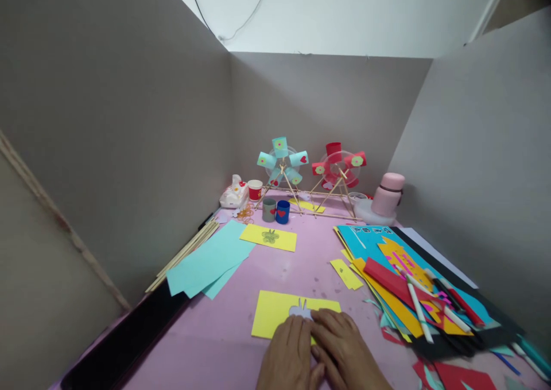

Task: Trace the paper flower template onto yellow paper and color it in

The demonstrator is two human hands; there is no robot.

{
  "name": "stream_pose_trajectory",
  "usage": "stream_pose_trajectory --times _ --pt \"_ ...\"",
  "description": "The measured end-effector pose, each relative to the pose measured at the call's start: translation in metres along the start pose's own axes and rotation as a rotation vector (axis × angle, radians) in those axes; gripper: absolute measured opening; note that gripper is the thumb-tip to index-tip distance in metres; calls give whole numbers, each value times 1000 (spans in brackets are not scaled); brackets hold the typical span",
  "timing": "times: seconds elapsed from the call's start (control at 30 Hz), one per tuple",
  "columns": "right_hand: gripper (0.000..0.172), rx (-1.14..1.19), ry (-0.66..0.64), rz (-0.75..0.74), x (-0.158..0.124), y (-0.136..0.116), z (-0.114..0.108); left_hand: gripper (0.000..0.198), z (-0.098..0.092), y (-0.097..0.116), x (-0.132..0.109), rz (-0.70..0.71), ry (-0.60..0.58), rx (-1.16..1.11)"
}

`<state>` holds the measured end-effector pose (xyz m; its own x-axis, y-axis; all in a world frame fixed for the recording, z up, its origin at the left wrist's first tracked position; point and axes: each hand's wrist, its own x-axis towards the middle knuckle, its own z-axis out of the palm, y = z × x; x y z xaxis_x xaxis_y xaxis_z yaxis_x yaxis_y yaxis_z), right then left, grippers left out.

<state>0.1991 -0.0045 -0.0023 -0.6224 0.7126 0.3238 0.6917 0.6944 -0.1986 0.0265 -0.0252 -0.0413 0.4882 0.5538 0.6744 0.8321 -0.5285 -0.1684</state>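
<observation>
A small lavender paper butterfly cutout (302, 308) with two thin antennae lies on a yellow paper rectangle (267, 315) near the front of the table. My left hand (287, 353) rests over the cutout's lower left part, fingers stretched flat. From the right, my right hand (342, 344) lies beside it with fingertips on the cutout and the yellow paper. Both hands cover the cutout's lower part and the paper's near edge. Farther back is another yellow rectangle (282, 240) bearing a drawn butterfly shape. Small yellow strips (346, 274) lie to the right.
Light-blue sheets (206, 261), sticks (183, 255) and a black object (129, 335) line the left. Colored papers (359, 235), markers (419, 312) and red scraps (465, 377) crowd the right. Behind stand two paper-and-stick wheels (283, 169) (342, 172), small paper cups (283, 212) and a pink bottle (387, 195).
</observation>
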Motion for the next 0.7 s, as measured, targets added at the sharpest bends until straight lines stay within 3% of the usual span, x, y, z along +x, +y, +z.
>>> stream_pose_trajectory --times 0.13,0.27,0.4,0.57,0.7 --pt "31 147 158 33 -6 4 6 49 -3 -3 5 20 -9 11" --pt "28 376 292 211 -9 8 8 57 -2 -4 6 44 -42 17" --pt "39 425 188 258 2 10 0 61 1 -3 2 50 -65 14" --pt "50 169 -53 219 23 7 -10 62 3 -5 2 77 -61 11" --pt "49 59 -99 235 30 5 -8 61 6 -8 3 107 -46 30"
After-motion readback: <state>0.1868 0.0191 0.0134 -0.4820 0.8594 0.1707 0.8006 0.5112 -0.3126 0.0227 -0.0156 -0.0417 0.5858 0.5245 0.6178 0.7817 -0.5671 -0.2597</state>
